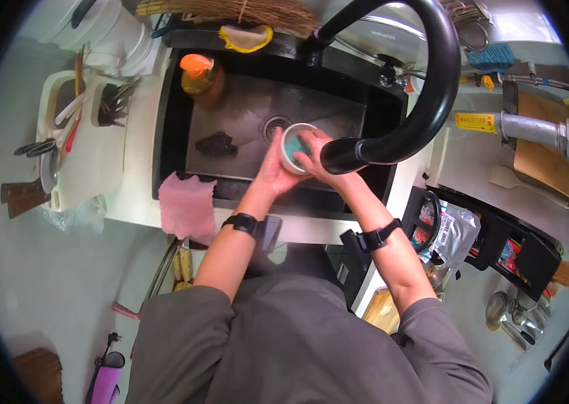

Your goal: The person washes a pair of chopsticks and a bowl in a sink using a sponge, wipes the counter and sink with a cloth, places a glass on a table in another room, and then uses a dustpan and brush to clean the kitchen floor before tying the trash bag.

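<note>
Over the dark sink (249,96), my left hand (275,174) cups a small white bowl (292,131) from its left and lower side. The bowl is tilted, its mouth facing up towards me. My right hand (317,155) reaches over the rim, its fingers inside and pressed on a green scouring pad (294,146). The end of a black curved faucet (443,76) hangs in front of part of that hand. No stream of water can be made out. Just beyond the bowl is the round drain (275,126).
A bottle with an orange cap (196,65) and a dark scrubber (217,144) are in the sink. A pink cloth (187,204) drapes over the front edge. At left stands a white utensil holder (92,161) with scissors (35,147) and a cleaver (24,194). A broom (234,10) lies behind.
</note>
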Tool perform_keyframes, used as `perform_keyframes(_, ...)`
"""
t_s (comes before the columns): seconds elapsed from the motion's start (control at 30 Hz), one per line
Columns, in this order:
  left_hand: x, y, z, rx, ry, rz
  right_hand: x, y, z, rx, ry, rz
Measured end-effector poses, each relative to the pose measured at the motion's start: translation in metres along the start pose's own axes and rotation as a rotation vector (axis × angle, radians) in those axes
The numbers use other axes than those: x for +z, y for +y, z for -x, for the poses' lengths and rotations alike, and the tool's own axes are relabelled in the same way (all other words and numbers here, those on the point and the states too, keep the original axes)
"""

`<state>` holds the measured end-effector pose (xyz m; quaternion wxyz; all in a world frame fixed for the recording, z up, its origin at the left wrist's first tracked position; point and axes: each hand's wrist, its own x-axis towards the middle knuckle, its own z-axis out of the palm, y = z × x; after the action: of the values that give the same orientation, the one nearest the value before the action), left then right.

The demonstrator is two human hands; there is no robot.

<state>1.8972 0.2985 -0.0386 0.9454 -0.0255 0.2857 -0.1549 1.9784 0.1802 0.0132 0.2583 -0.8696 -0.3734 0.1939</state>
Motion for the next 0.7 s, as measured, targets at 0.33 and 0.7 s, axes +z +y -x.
perform_keyframes(0.33,0.002,0.002,0.018,-0.021,0.035,-0.233,-0.013,0.008,0.032,0.476,-0.321,-1.088)
perform_keyframes(0.7,0.020,-0.085,-0.047,0.232,0.007,-1.190,0.007,0.110,0.133,1.031,0.506,-1.580)
